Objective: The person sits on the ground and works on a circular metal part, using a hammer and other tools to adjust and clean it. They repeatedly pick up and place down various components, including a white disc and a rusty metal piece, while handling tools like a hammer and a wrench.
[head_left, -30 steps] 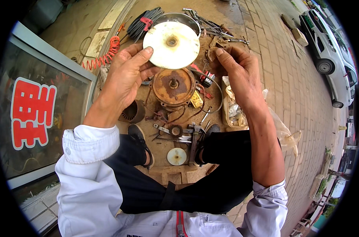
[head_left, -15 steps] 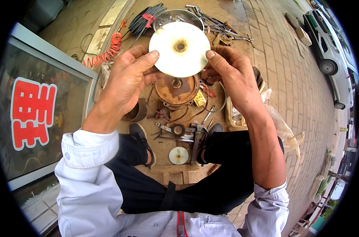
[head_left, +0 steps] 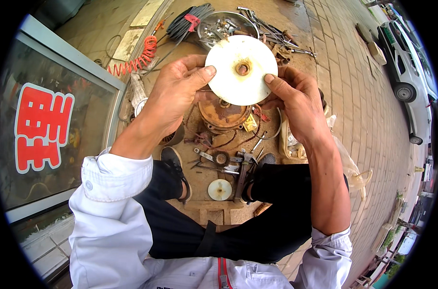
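Observation:
Between my two hands is a flat white disc [head_left: 228, 58] with a brown-stained hole at its centre. My left hand [head_left: 180, 89] pinches its left edge, thumb on the face and fingers behind. On the right edge my right hand [head_left: 296, 96] grips it the same way. Behind and just below the disc stands a rusty round motor housing [head_left: 221, 115] with a central shaft, partly covered by the disc. A second, smaller-looking white disc [head_left: 220, 190] lies on the ground between my feet.
Tools and a round brush-like part [head_left: 222, 158] lie near my shoes. A metal bowl of small parts [head_left: 219, 24], black cable [head_left: 187, 21] and loose tools [head_left: 281, 36] lie farther off. At left are a glass door [head_left: 50, 120] and a red coiled hose [head_left: 141, 58]; a plastic bag [head_left: 346, 164] lies right.
Both hands have carried the white disc right and slightly down in the picture. The view has shifted a little, and my grip on the disc's edges stays.

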`<action>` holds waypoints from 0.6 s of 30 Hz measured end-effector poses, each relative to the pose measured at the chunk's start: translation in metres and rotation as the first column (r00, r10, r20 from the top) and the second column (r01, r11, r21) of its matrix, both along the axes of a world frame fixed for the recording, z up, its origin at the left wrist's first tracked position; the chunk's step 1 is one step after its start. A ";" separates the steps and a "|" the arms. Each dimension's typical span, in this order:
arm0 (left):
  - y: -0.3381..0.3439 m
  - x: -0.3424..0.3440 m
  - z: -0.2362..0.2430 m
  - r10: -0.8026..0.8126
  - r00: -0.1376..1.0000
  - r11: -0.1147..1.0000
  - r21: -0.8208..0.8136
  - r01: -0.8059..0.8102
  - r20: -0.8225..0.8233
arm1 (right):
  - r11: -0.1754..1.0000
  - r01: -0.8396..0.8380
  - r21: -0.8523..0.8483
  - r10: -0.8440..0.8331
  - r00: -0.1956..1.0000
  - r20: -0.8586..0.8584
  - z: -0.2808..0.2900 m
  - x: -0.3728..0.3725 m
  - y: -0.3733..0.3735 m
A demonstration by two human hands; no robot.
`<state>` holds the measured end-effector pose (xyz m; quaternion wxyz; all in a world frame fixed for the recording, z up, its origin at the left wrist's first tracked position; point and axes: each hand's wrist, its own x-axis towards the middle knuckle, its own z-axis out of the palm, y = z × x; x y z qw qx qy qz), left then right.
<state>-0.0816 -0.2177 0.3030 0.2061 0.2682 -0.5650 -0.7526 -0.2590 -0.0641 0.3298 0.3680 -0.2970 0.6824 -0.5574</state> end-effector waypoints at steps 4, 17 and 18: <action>0.001 -0.001 0.001 0.004 0.999 1.000 -0.024 -0.004 0.032 | 1.000 0.012 0.008 -0.012 1.000 0.015 -0.004 0.000 -0.001; -0.004 -0.006 -0.006 -0.037 0.995 0.996 -0.074 0.044 0.090 | 0.999 -0.019 0.046 0.020 1.000 -0.023 -0.017 -0.003 -0.004; -0.006 -0.006 -0.009 -0.048 0.992 0.995 -0.076 0.057 0.116 | 0.998 -0.041 0.055 0.042 0.999 -0.022 -0.017 -0.003 -0.003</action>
